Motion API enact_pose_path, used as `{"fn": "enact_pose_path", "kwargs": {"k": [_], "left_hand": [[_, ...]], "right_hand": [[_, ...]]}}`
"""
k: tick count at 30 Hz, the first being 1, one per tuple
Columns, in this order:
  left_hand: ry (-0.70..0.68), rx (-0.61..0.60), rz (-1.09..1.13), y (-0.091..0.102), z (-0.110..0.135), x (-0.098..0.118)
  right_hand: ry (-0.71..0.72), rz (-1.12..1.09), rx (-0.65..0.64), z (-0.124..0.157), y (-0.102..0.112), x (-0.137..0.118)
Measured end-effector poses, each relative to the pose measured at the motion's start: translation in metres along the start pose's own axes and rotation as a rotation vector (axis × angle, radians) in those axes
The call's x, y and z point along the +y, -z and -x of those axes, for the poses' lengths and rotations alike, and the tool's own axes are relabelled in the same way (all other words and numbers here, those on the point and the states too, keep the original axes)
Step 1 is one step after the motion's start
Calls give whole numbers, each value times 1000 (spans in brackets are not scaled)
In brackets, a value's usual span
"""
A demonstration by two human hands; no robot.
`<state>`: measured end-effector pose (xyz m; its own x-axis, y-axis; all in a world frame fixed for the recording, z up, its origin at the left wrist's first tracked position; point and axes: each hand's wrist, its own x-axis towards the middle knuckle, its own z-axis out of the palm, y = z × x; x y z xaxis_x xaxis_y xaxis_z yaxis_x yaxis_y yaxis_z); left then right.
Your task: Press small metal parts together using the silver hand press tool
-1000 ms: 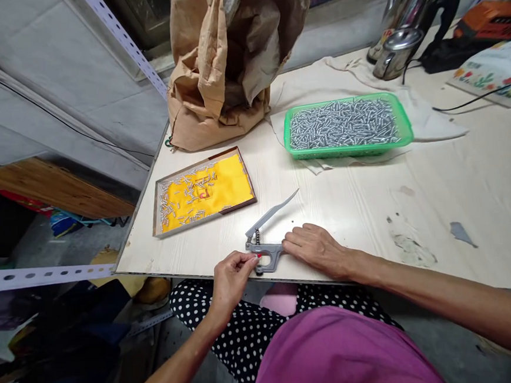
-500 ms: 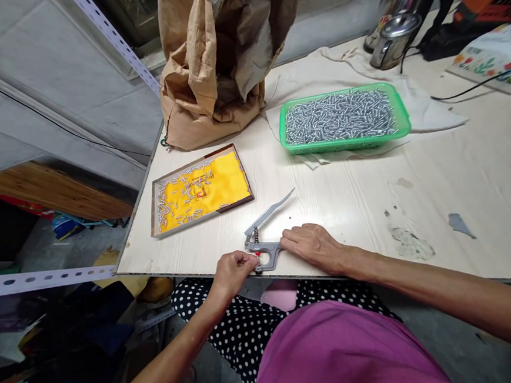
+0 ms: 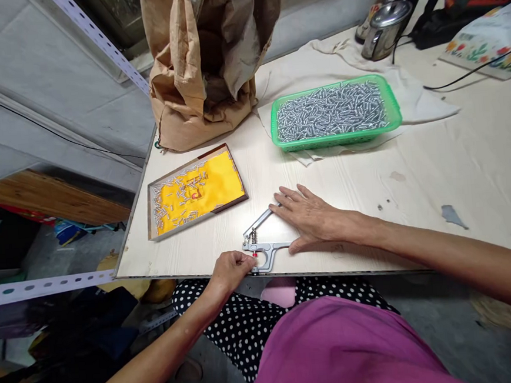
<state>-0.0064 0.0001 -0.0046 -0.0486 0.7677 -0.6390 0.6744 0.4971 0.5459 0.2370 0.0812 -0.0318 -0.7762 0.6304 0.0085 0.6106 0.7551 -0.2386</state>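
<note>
Pale wood-grain worktop against a grey wall, viewed from above the near edge.

At the middle of the near edge: grey hand press, lying flat, with lever angled up toward the far edge.

Left hand at the near edge, fingers closed, tips pinched on a small red piece at the mouth of the press.

Right hand palm down, fingers open and spread, laid flat over the outer end of the lever. Thumb alongside the body of the press.

Toward the left edge, near the press: shallow tray with yellow lining, scattered with small metal pins.

Beyond the tray, at the far-left corner: crumpled brown paper sack, upright.

Toward the far edge, right of the sack: green basket heaped with silvery metal parts, resting on a white cloth.

At the far-right corner: steel kettle and black cable.
</note>
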Motion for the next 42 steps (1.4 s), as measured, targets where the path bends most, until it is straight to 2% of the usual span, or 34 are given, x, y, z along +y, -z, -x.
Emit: {"fn": "enact_pose_path", "kwargs": {"k": [6, 13, 17, 19, 22, 24, 26, 28, 32, 35, 42], "left_hand": [[12, 13, -13, -1, 2, 2], [15, 16, -33, -1, -3, -3], [-18, 37, -113, -2, 3, -6], [-143, 133, -214, -5, 10, -7], [-478, 325, -376, -14, 16, -3], [-683, 357, -465, -20, 12, 4], [-818, 319, -555, -22, 1, 16], [-898, 225, -634, -21, -14, 29], [-936, 48, -741, -16, -30, 46], [-920, 62, -800, -19, -30, 52], [-946, 0, -818, -27, -33, 62]], "right_hand": [[-14, 31, -15, -5, 1, -6], [-50, 49, -2, 4, 9, -19], [-38, 3, 41, 12, 9, -23], [-19, -35, 67, 15, 9, -26], [0, -82, 73, 18, 10, -31], [-9, -103, 71, 19, 9, -34], [-31, -122, 75, 20, 9, -34], [-46, -145, 87, 23, 8, -32], [-129, -136, 58, 31, 11, -25], [-171, -98, -1, 35, 14, -23], [-142, -76, 65, 35, 8, -31]]}}
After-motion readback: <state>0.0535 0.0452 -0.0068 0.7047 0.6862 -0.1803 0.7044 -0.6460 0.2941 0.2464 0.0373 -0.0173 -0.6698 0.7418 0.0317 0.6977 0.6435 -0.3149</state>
